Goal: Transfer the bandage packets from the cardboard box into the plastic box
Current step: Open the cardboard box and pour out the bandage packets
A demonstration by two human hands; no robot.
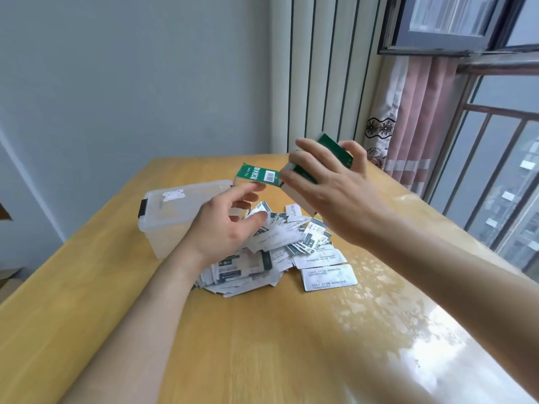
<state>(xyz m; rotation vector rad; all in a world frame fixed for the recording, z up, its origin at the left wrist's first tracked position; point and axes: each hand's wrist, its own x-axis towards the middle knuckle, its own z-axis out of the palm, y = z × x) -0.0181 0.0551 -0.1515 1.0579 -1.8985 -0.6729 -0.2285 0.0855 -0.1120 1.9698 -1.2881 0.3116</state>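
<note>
My right hand [329, 188] grips a green and white cardboard box [335, 150] held up over the table, tilted, with its open flap [258, 174] sticking out to the left. My left hand [230, 223] hovers just below that flap with its fingers loosely spread and nothing in them. Under both hands lies a heap of several white and green bandage packets [280, 249] on the wooden table [233, 345]. The clear plastic box [172, 217] stands to the left of the heap with its lid on and a black latch at its left end.
A few packets [328, 277] lie apart at the heap's right side. The table's right edge runs along a window with railings and a pink curtain [414, 118]. A grey wall stands behind the table's far edge.
</note>
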